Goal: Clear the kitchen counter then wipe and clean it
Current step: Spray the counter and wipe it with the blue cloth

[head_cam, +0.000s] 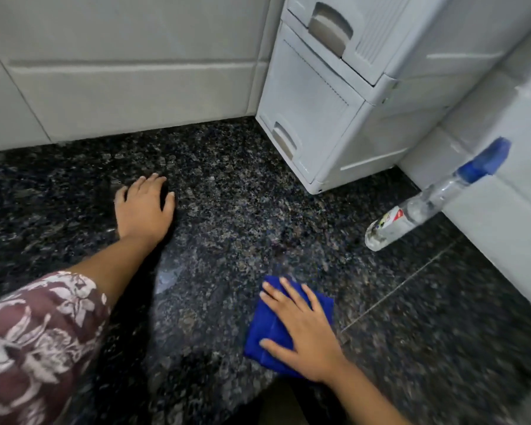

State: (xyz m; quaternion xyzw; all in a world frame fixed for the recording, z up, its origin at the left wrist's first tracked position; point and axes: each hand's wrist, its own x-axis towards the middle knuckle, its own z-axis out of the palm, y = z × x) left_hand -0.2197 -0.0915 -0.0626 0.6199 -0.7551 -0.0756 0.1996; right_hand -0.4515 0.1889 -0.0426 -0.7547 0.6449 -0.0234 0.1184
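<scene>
A dark speckled granite counter [233, 210] fills the head view. My right hand [301, 329] lies flat with spread fingers on a folded blue cloth [262, 329], pressing it onto the counter near the front edge. My left hand [143, 207] rests palm down on the bare counter farther back and to the left, fingers loosely spread, holding nothing. A wet sheen shows on the stone between the two hands.
A white plastic drawer unit [344, 96] stands in the back right corner. A clear spray bottle with a blue nozzle [426, 200] stands by the right tiled wall. White wall tiles [120, 72] border the counter at the back and right.
</scene>
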